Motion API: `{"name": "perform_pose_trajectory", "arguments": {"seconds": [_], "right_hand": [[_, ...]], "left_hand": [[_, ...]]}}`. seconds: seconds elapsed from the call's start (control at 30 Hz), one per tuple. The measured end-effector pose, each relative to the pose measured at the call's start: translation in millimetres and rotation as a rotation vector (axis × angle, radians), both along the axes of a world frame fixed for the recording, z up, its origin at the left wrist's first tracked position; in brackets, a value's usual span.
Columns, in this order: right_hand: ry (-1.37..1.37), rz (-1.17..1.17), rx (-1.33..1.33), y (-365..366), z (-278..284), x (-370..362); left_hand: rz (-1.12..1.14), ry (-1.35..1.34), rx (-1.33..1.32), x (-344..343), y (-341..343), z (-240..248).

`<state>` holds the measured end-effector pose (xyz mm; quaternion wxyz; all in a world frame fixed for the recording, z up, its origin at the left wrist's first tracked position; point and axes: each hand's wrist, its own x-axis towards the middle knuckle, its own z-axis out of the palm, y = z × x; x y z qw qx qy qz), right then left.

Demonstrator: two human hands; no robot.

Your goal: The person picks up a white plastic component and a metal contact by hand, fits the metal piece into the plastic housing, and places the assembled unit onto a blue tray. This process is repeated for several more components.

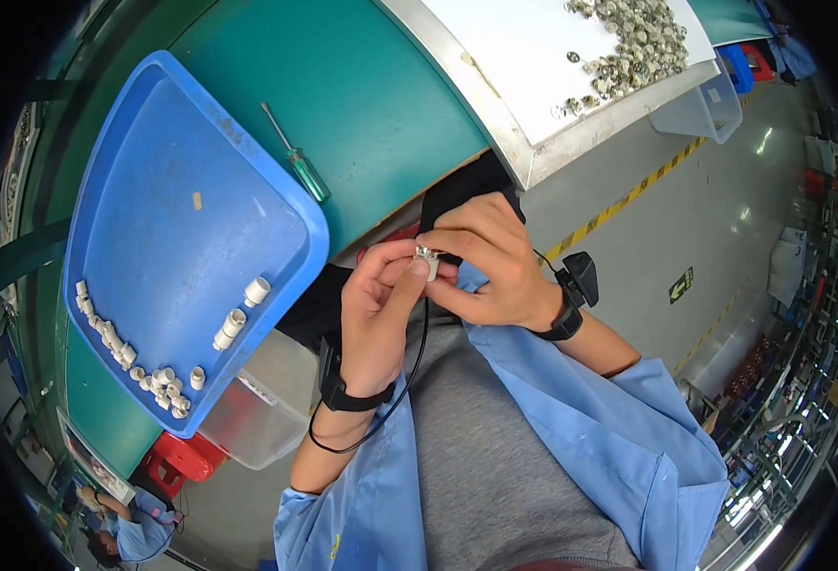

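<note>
In front of my body, both hands meet around a small white cylindrical fitting (431, 267) with a shiny metal piece at its top. My left hand (378, 309) pinches the fitting between thumb and fingers. From the other side, my right hand (497, 262) closes on it, its fingertips at the metal top. Fingers partly cover the piece, so its lower end is hard to see. Similar white fittings (230, 329) lie in a blue tray (181, 228) at the left, several bunched along its near and left edges.
A green-handled screwdriver (306, 175) lies on the green table (381, 105) beside the tray. At the upper right, a metal-edged white board (523, 71) carries a heap of small metal parts (638, 43). Clear plastic bins (265, 404) and a red stool (186, 459) stand below. Another person (143, 528) sits at the lower left.
</note>
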<state>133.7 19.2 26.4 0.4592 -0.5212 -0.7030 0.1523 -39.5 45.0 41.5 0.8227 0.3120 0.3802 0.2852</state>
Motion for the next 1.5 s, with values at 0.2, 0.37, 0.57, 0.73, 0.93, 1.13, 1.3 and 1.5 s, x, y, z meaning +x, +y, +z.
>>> {"name": "perform_pose_trajectory", "arguments": {"seconds": [0.2,0.37,0.57,0.73,0.93,1.13,1.3,1.5], "right_hand": [[0.028,0.104,-0.018,1.3,-19.2,12.1],[0.136,0.234,0.015,15.3,-37.0,12.7],[0.377,0.116,-0.1,13.5,-60.2,-5.2],[0.461,0.082,-0.248,10.6,-66.5,-2.9],[0.382,0.138,-0.279,13.2,-75.4,3.4],[0.306,0.231,-0.247,25.3,-76.9,13.0],[0.325,0.265,-0.321,27.7,-75.0,14.0],[0.359,0.218,-0.324,25.9,-74.5,9.3]], "left_hand": [[-0.156,-0.001,0.016,3.8,-3.3,-12.3],[-0.13,0.0,0.01,1.8,-0.5,-21.5],[-0.013,-0.099,-0.135,1.5,8.3,-39.0],[0.045,-0.087,-0.098,8.2,6.5,-49.3],[0.102,-0.116,-0.154,14.5,4.5,-48.1],[0.13,-0.16,-0.121,21.7,5.3,-49.9],[0.145,-0.077,-0.114,19.4,4.4,-54.2],[0.182,-0.083,-0.154,20.5,3.8,-49.5]]}}
